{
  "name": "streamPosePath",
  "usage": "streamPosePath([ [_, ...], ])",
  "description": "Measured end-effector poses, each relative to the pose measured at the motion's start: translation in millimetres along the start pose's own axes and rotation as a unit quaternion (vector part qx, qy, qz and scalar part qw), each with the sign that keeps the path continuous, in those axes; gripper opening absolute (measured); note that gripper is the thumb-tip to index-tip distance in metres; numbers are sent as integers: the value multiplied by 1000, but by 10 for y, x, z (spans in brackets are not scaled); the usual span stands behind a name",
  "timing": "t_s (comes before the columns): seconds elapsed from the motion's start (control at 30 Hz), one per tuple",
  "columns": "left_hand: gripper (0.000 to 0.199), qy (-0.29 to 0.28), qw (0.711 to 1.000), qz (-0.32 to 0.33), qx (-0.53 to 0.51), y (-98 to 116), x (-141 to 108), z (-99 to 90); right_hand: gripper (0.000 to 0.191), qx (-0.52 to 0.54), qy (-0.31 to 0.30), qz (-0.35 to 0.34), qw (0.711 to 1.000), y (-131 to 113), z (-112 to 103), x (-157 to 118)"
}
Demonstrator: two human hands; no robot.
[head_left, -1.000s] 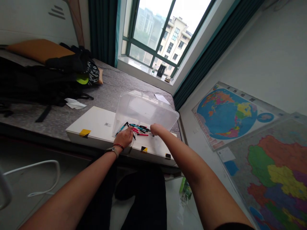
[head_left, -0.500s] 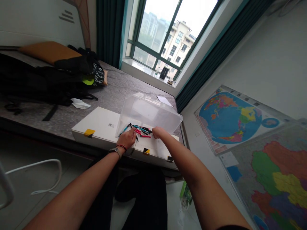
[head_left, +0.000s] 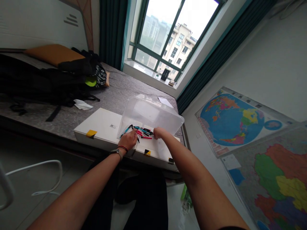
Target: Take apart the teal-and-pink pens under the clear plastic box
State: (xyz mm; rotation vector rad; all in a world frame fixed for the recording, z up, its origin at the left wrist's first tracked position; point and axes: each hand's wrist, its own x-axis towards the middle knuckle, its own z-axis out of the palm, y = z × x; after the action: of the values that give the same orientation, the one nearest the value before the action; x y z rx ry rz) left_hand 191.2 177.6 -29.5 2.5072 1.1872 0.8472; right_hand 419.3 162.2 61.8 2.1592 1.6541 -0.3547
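A loose pile of pens (head_left: pixel 143 130) in black, teal and red lies in front of an upright translucent plastic bin (head_left: pixel 153 110). My left hand (head_left: pixel 128 140) is closed at the pile's left side, with a slim pen (head_left: pixel 138 139) poking out past its fingers, dark tip downward. At the right end of the pile, my right hand (head_left: pixel 159 133) has its fingers curled together against the pen ends. What its fingertips grip is hidden. A red pen (head_left: pixel 146 137) lies between the two hands, on the near side.
Beneath the pens are white boxes (head_left: pixel 98 123) with yellow-and-black tape, along the edge of a grey bed surface (head_left: pixel 120 86). A black bag (head_left: pixel 43 83) and a crumpled tissue (head_left: pixel 82 104) lie to the left. Wall maps (head_left: pixel 232 116) hang on the right.
The whole view has shifted slightly. Both hands stay at the pen pile in nearly the same pose, and the pens look almost unchanged.
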Motion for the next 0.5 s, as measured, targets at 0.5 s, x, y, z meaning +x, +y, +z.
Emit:
streamPosePath([
  [0.5,39,8,1000,7,-11,-22,4,37,36,-111,-35,-71,991,35,91,83],
])
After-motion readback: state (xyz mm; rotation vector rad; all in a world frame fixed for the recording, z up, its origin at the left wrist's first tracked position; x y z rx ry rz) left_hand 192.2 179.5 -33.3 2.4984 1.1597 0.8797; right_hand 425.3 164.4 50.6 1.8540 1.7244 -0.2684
